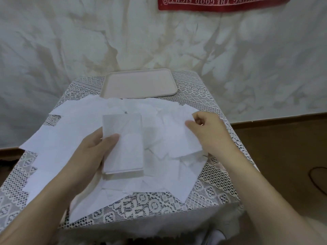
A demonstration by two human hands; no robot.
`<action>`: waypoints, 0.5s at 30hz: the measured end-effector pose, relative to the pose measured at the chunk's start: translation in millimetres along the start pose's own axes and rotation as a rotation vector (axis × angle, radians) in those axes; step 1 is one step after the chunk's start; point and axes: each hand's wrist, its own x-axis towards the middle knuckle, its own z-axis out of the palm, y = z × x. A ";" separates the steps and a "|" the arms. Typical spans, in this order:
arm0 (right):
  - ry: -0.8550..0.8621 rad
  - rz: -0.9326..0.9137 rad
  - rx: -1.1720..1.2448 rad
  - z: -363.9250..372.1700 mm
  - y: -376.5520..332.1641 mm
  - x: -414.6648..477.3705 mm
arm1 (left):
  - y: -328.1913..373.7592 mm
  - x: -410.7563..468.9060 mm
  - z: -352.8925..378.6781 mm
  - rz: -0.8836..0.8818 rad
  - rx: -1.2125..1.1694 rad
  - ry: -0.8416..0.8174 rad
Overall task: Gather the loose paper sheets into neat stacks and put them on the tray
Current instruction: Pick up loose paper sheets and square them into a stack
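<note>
The left hand (92, 147) grips a squared stack (127, 144) of thin white sheets mid-table. The right hand (208, 131) pinches a loose sheet (177, 137) near the right edge. A smooth, round-cornered tray (139, 84) sits at the far edge of the lace cloth (150, 206).

Home room, lace-covered table (203, 191), marble-look wall (70, 41), red banner (221, 3)

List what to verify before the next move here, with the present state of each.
1. Left hand grips the stack, thumb on top: ok.
2. Stack edges squared: ok, nearly.
3. Right hand pinches only one sheet: cannot tell, sheets overlap.
4. Tray has room: ok, nothing on it.
5. Loose sheets all gathered: not ok, many lie on the lace cloth.
</note>
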 end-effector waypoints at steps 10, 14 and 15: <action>-0.084 0.024 -0.408 11.6 14.7 10.8 | 5.2 13.0 -3.7 0.012 0.028 0.006; -0.054 0.032 -0.405 14.2 19.5 16.6 | 5.0 12.1 -7.1 0.014 0.003 0.018; -0.059 0.030 -0.395 13.4 19.5 17.6 | 4.6 11.8 -8.2 0.018 -0.002 0.021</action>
